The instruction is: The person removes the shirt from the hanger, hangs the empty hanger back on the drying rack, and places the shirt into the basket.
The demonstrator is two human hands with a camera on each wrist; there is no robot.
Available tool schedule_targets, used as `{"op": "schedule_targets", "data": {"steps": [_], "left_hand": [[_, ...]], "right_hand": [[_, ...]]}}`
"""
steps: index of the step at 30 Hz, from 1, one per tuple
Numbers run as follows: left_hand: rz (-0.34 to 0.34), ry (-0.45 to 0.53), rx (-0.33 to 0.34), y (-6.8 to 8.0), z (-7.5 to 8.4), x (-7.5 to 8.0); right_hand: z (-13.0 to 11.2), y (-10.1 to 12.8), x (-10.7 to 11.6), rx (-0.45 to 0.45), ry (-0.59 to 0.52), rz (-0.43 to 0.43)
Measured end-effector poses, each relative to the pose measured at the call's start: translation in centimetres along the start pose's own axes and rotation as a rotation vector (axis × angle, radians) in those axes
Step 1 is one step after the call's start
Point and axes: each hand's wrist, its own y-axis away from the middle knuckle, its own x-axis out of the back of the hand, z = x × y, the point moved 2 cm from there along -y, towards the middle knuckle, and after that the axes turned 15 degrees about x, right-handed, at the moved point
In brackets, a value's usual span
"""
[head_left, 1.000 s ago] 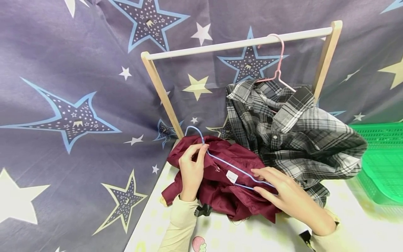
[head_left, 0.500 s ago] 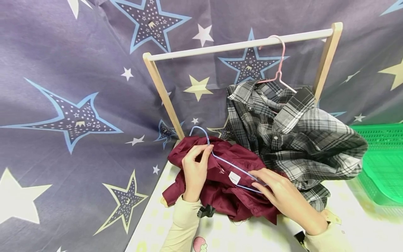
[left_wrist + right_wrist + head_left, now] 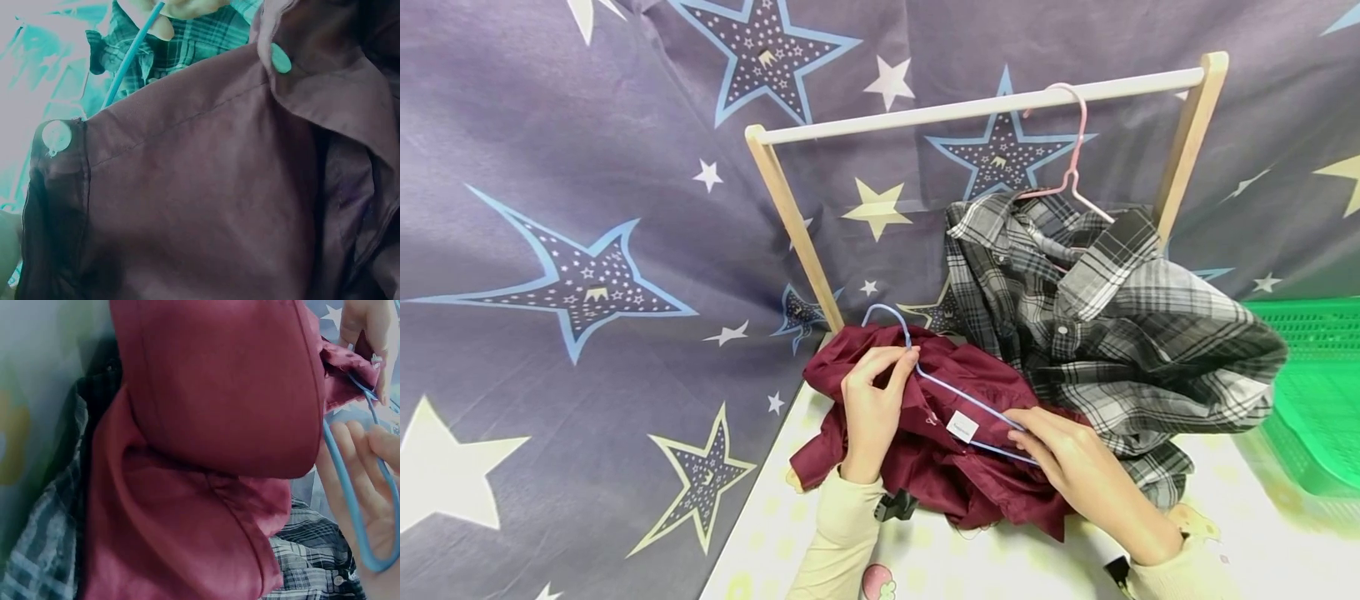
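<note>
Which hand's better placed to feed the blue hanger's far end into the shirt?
Right, probably. The right hand holds the far end of the blue hanger, over the maroon shirt; the left hand is up by the hook.

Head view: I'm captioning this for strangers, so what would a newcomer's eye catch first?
Probably the gray plaid shirt, on a pink hanger hooked over the white rail, right of centre. Next, lower and nearer the middle, the maroon shirt, with the left hand and right hand holding its blue hanger. Behind is star-printed cloth.
</note>
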Motion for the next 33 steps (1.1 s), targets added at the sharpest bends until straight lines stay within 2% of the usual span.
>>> {"op": "schedule_targets", "data": {"steps": [8,15,26,33], "left_hand": [[-0.035,-0.045,0.025,0.1,-0.6,0.3],[-0.057,-0.073,-0.009,0.0,-1.1,0.6],[-0.129,-0.112,-0.003,0.0,-1.4,1.1],[-0.151,-0.139,-0.017,0.0,-2.1,1.6]], "right_hand": [[0.0,0.4,0.4,0.018,-0.002,0.025],[0.2,0.7,0.8,0.008,0.006,0.035],[0.6,1.4,1.7,-0.010,-0.023,0.065],[0.9,1.8,2.3,0.021,-0.022,0.088]]}}
